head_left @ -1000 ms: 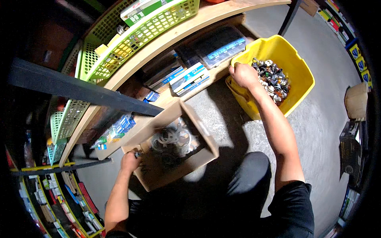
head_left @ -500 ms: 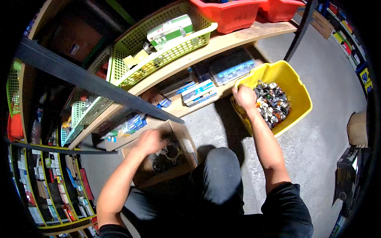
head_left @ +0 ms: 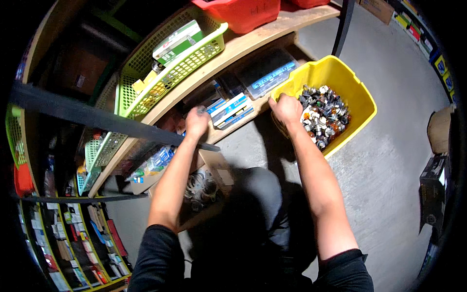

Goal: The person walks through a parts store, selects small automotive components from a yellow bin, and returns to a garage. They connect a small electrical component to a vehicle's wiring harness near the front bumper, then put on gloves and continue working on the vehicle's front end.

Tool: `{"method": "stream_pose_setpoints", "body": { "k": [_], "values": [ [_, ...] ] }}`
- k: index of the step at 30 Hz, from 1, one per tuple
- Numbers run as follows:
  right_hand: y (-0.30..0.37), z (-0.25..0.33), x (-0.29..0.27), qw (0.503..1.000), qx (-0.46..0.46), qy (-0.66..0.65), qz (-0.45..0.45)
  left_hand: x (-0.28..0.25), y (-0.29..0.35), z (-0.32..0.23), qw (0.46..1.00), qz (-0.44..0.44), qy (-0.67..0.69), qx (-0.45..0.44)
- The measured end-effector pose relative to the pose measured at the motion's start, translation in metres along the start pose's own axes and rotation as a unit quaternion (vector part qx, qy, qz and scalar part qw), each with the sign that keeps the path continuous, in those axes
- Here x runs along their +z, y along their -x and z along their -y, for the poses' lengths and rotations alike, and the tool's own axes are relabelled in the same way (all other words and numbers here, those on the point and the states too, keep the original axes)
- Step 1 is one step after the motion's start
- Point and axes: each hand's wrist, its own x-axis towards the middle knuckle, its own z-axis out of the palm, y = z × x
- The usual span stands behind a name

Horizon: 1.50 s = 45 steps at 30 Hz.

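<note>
- Yellow bin (head_left: 357, 95) sits on the floor beside the low shelf, heaped with small metal and glass parts (head_left: 323, 114); looks heavy, rigid and rattly.
- Right hand (head_left: 287, 109) is clenched on its near rim, the sensible hold.
- Left hand (head_left: 197, 122) is fisted by the blue-and-white boxes (head_left: 228, 109); can't tell what it grips.
- Cardboard box (head_left: 206, 177) below.

yellow bin (head_left: 361, 100): a bright plastic tub on the grey floor, just right of the low wooden shelf, tilted a little; my right hand (head_left: 287, 110) grips its near-left rim.
small parts (head_left: 323, 113): a heap of mixed metal and dark pieces, some orange, filling the bin's bottom.
blue-and-white boxes (head_left: 227, 109): flat packs stacked under the shelf, left of the bin; my left hand (head_left: 197, 122) is closed, right at their left end.
</note>
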Motion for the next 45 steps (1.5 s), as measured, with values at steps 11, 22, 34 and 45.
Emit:
{"method": "stream_pose_setpoints", "body": {
  "k": [11, 22, 34, 45],
  "values": [
    [-0.005, -0.011, 0.000, 0.998, 0.035, 0.040, 0.044, 0.058, 0.064, 0.033, 0.699, 0.041, 0.607, -0.376],
    [0.000, -0.003, 0.004, 1.000, 0.017, 0.010, 0.019, 0.093, 0.013, 0.063, 0.835, -0.008, 0.447, -0.322],
    [0.003, -0.017, 0.006, 0.999, -0.012, -0.009, -0.036, 0.076, -0.001, 0.018, 0.858, -0.079, 0.444, -0.247],
    [0.002, -0.012, 0.001, 0.994, 0.033, -0.100, 0.001, 0.049, -0.063, 0.036, 0.699, -0.094, 0.515, -0.487]
  ]
}}
